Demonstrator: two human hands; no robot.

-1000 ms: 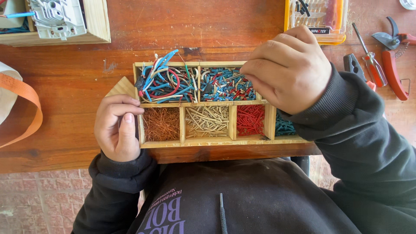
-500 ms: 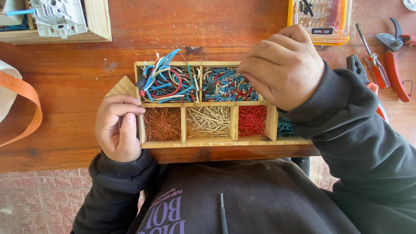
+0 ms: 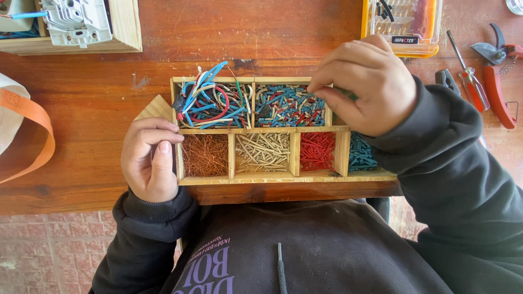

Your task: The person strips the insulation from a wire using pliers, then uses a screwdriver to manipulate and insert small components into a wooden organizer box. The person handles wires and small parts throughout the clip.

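At the near edge of the bench (image 3: pixel 81 109), the left hand (image 3: pixel 150 160) curled closed against the wooden divided tray's (image 3: pixel 261 129) left end. Farther back, the right hand (image 3: pixel 362 84) hovered over the tray's far right compartments, fingertips pinched together above blue and red wire offcuts (image 3: pixel 286 106); what they held could not be told.

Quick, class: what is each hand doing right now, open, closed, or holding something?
Left hand: closed around the left end of the wooden sorting tray.
Right hand: fingertips pinched over the tray's upper right; what they hold cannot be told.
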